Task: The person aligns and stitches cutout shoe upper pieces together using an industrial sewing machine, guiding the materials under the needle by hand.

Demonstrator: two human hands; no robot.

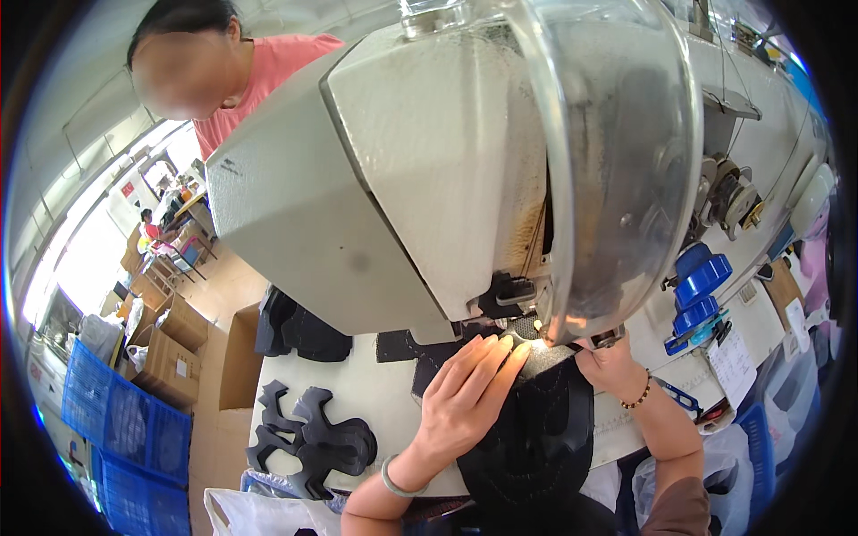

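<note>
A large grey-white sewing machine head (438,161) fills the middle, and its lamp lights the stitching spot below. My left hand (465,393) lies flat with fingers stretched out, its fingertips pressing on a black cut piece (545,357) beside the presser foot. At the right end of that piece is my right hand (610,364), its fingers curled in and partly hidden by the machine's front parts. What it pinches cannot be made out. A larger black stitched piece (532,438) hangs over the table's near edge, in front of my body.
Stacked black cut-outs (335,438) lie on the white table (393,357) at left, with more black pieces (304,330) behind. A clear guard (617,161) covers the needle area. Blue holders (697,286) and blue scissors (679,396) sit at right. A person in pink (268,71) stands beyond.
</note>
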